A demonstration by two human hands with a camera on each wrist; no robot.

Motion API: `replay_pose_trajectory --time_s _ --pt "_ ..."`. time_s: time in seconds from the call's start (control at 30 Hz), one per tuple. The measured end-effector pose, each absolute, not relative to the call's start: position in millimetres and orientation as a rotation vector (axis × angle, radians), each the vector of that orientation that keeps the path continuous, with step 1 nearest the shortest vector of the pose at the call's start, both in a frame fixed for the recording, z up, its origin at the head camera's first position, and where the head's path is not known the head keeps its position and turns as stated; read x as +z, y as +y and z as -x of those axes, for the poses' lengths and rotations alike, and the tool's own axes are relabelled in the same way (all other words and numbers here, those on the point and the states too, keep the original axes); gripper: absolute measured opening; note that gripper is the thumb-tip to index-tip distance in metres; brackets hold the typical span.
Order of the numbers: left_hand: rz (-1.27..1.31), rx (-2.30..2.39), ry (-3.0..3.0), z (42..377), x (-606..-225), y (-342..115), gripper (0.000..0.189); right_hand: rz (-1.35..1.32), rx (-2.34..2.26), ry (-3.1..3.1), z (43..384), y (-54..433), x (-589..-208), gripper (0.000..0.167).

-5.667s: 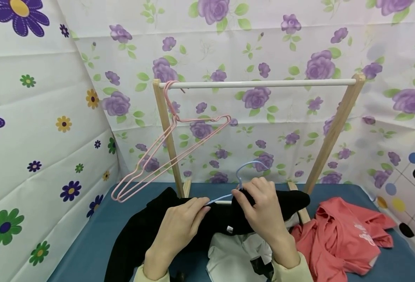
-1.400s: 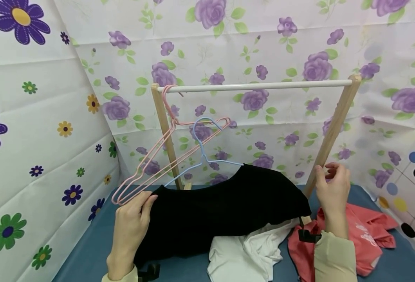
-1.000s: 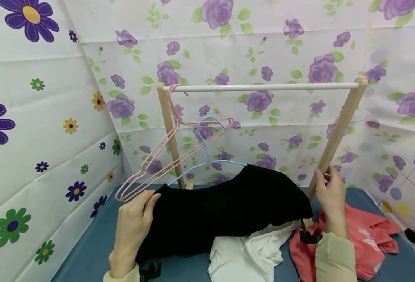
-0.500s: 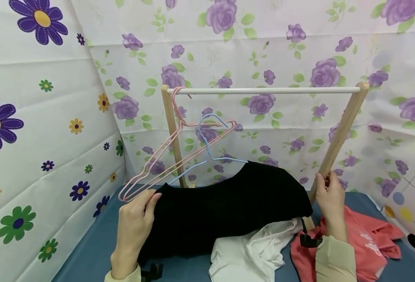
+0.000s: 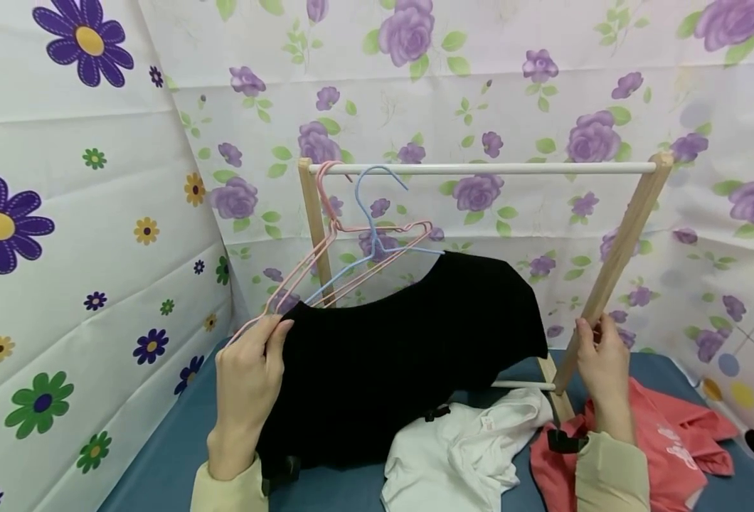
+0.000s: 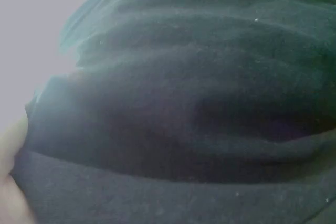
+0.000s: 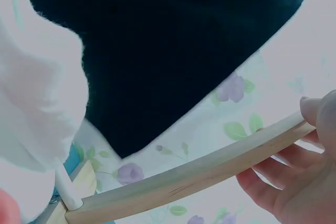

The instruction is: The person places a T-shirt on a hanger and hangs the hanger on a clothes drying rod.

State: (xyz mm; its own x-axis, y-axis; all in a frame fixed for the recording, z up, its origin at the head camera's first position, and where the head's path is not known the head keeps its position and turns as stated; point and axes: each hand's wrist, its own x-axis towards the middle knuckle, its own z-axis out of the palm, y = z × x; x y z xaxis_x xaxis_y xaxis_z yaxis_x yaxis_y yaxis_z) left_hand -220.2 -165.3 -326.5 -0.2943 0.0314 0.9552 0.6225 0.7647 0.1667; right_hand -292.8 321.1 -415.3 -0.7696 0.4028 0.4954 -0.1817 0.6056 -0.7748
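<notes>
My left hand [image 5: 249, 370] pinches the shoulder of a black shirt [image 5: 409, 348] together with the end of the blue hanger [image 5: 373, 242] inside it. The hanger's hook overlaps the rack's white rod [image 5: 492, 168]; whether it touches the rod, I cannot tell. In the left wrist view, dark cloth [image 6: 173, 103] fills most of the frame, with a bit of thumb at the left edge. My right hand [image 5: 604, 363] grips the right wooden post [image 5: 614, 270] of the clothes rack. The right wrist view shows its fingers curled round that post [image 7: 199, 174].
Pink hangers [image 5: 300, 267] hang at the rod's left end, just behind the blue one. A white garment [image 5: 460, 455] lies below the black shirt. To the right, a coral-red garment [image 5: 671, 441] lies on the blue surface [image 5: 159, 455]. Patterned cloth walls enclose the back and sides.
The blue hanger, first being worked into the black shirt, now carries it and has risen to rod height. My right hand moved off the shirt to the right post and took hold of it.
</notes>
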Motion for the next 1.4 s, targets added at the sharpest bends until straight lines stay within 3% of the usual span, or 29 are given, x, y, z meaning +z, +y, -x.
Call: replay_pose_trajectory --time_s 0.23,0.47,0.67,1.4 --pt "0.455 -0.643 -1.765 227.9 -308.0 -160.7 0.035 0.185 1.152 -2.163 292.3 320.2 -416.0 0.042" --pt "0.386 -0.663 -1.753 234.4 -295.9 -155.3 0.018 0.180 1.157 -2.174 291.8 319.7 -416.1 0.044" --pt "0.399 -0.676 -1.763 243.0 -290.5 -144.8 0.018 0.176 1.185 -2.192 291.0 321.5 -416.5 0.049" --pt "0.441 -0.625 -1.831 257.0 -321.3 -122.3 0.018 0.159 1.181 -2.179 291.4 320.9 -416.7 0.047"
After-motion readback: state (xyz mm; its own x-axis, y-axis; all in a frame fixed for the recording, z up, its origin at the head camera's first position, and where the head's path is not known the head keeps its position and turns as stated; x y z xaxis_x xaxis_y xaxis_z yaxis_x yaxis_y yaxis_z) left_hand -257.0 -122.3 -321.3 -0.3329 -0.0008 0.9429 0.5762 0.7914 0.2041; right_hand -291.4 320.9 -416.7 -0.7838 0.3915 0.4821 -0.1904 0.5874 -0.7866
